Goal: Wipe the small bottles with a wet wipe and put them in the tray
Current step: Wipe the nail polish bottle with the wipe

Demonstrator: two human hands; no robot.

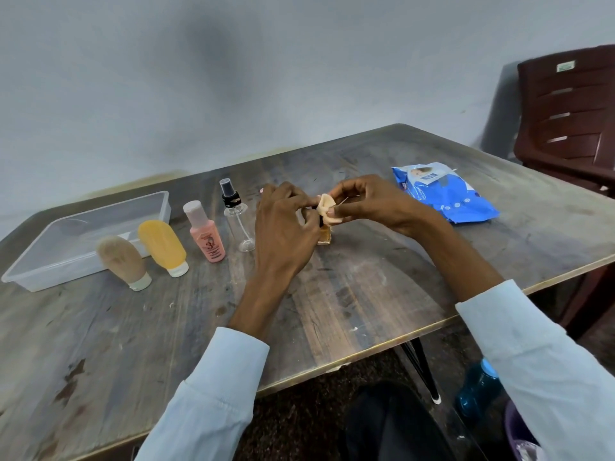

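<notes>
While the small amber bottle [324,236] stands mid-table, mostly hidden behind the left hand [284,224], both hands pinch a folded wet wipe [327,209] just above it. The wipe looks soft and limp, best held by its edges; the bottle seems light, rigid, probably slippery when damp. The right hand [362,202] arches over, fingers curled. The clear tray [146,199] sits far left.
</notes>
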